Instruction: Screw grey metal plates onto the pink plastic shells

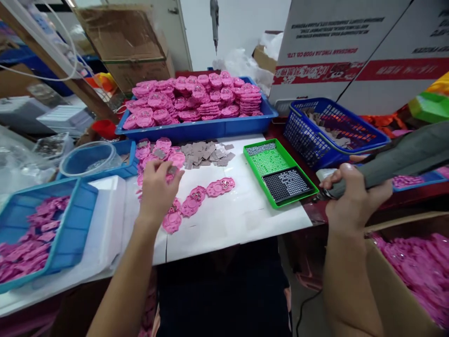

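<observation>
My right hand [351, 196] is wrapped round a dark grey electric screwdriver [407, 157], its tip pointing left near the corner of a green tray [250, 166]. Small screws fill part of that tray, and a black perforated plate [271, 185] sits at its near end. Thumb and fingers of my left hand [157, 185] pinch a small grey flat piece [172, 171] above pink flower-edged plastic parts [143, 150]. A pile of grey flat pieces [205, 154] lies just beyond. Several pink parts [191, 206] form a slanting row on the white table surface [224, 224].
Behind stands a blue tray [196, 132] heaped with pink parts. A blue basket [308, 140] is at right, a cardboard box [393, 281] of pink pieces below it. At left is a light-blue bin [75, 224]. Another screwdriver [214, 23] hangs overhead.
</observation>
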Demonstrator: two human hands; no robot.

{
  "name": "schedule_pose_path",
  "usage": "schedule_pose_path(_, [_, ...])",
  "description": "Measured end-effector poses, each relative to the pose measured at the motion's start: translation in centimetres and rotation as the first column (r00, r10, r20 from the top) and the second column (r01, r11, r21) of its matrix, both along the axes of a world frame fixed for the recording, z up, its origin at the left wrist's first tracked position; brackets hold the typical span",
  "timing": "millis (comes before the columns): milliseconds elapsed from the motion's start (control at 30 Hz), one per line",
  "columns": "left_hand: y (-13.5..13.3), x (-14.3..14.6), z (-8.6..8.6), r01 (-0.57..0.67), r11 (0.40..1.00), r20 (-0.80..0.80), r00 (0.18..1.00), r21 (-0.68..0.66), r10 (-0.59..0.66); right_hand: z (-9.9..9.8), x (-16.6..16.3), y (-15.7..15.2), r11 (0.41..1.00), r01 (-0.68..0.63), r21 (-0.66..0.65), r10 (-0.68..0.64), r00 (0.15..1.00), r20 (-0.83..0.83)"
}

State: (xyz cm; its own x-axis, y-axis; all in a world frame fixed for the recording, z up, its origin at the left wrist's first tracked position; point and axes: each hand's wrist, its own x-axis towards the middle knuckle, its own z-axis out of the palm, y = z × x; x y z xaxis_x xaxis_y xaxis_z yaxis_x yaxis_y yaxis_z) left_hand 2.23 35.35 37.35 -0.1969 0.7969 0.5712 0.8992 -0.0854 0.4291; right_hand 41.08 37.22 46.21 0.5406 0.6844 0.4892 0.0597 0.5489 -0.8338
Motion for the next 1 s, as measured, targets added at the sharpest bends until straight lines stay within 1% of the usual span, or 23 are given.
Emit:
schedule_pose_path(67, [1.3,-0.7,-0.3,-0.040,0.994,-0.073,0.997,-0.100,0.033,0.2,-0.1,-0.1,1.000,-0.027,-0.002,0.027,1.000,0.004])
schedule_pose_path(167, [1.2,0.0,-0.6,-0.062,0.975,-0.165,0.986,-0.213,0.027,0.3,-0.1,-0.2,0.998,-0.055,0.012,0.055,0.999,0.001])
schedule_pose_path(233, [0.9,1.2,-0.4,-0.008,0.961,-0.194,0.980,-0.277,-0.048,0.1,0.1,-0.2,0.998,-0.065,0.025,0.065,0.998,-0.018])
schedule_pose_path(300, [1.5,2.9,0.2,0.082,0.931,-0.208,0.964,-0.355,-0.164,0.0,0.1,-0.3,0.997,-0.066,0.026,0.067,0.997,-0.040])
schedule_pose_path(367, [3.0,4.7,0.8,0.151,0.883,-0.218,0.938,-0.444,-0.270,-0.1,-0.1,-0.3,0.997,-0.070,0.016,0.071,0.996,-0.049])
schedule_pose_path(400, [4.1,5.6,1.1,0.166,0.856,-0.226,0.924,-0.489,-0.308,-0.2,-0.3,-0.3,0.997,-0.073,0.011,0.073,0.996,-0.050])
schedule_pose_path(433, [5.3,6.5,1.3,0.168,0.846,-0.231,0.919,-0.505,-0.321,-0.1,-0.5,-0.4,0.997,-0.076,0.005,0.076,0.996,-0.049])
schedule_pose_path(567, [9.4,8.9,1.3,0.154,0.840,-0.267,0.905,-0.520,-0.331,0.2,-1.2,-0.8,0.996,-0.086,-0.007,0.085,0.995,-0.045])
schedule_pose_path(667, [10.9,9.3,1.0,0.163,0.830,-0.302,0.880,-0.533,-0.367,0.3,-1.2,-1.1,0.996,-0.089,-0.012,0.089,0.996,-0.030])
schedule_pose_path(767, [11.0,8.9,1.1,0.172,0.831,-0.344,0.851,-0.530,-0.396,0.4,-1.1,-1.3,0.996,-0.085,-0.011,0.084,0.996,-0.032])
schedule_pose_path(867, [10.0,8.3,1.8,0.159,0.858,-0.390,0.840,-0.488,-0.378,0.4,-1.0,-1.4,0.998,-0.069,-0.002,0.069,0.996,-0.048])
schedule_pose_path(933, [8.3,8.2,2.4,0.138,0.884,-0.412,0.845,-0.447,-0.340,0.4,-0.9,-1.5,0.998,-0.059,0.006,0.059,0.997,-0.042])
schedule_pose_path(1000, [5.4,8.2,3.0,0.111,0.921,-0.435,0.856,-0.373,-0.279,0.3,-0.9,-1.6,0.998,-0.054,0.023,0.054,0.998,-0.028])
